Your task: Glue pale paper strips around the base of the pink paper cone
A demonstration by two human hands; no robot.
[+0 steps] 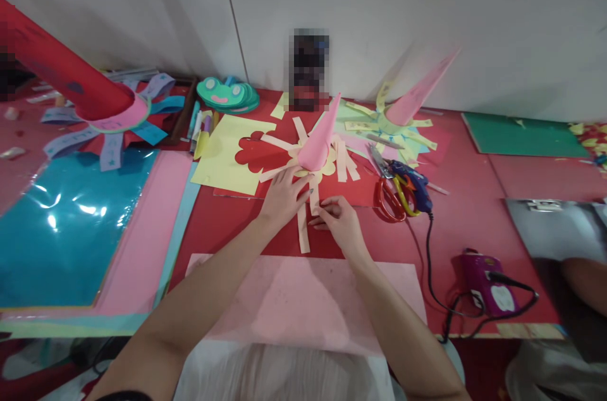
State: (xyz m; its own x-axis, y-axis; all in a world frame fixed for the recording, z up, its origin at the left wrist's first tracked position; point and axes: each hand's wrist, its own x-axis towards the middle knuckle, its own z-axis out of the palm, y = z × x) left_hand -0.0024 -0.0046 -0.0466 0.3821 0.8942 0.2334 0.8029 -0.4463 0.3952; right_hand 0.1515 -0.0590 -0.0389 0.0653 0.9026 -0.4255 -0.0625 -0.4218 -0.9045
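A pink paper cone (318, 141) stands on a pale yellow scalloped paper base in front of me, with cream paper strips spread out around it. My left hand (284, 197) lies by the near side of the cone, its fingers stretched towards the base. My right hand (339, 221) pinches the lower end of a cream paper strip (314, 192) that runs down from the base. Another paper strip (303, 231) points towards me just left of that hand. Several loose strips (342, 162) lie to the cone's right.
Red-handled scissors (389, 200) and a blue glue gun (413, 186) lie to the right, its cord running towards a purple box (488, 284). A second pink cone (422, 92) stands behind them. Pink paper (303, 300) covers the near edge; a tall red cone (71, 66) rises at left.
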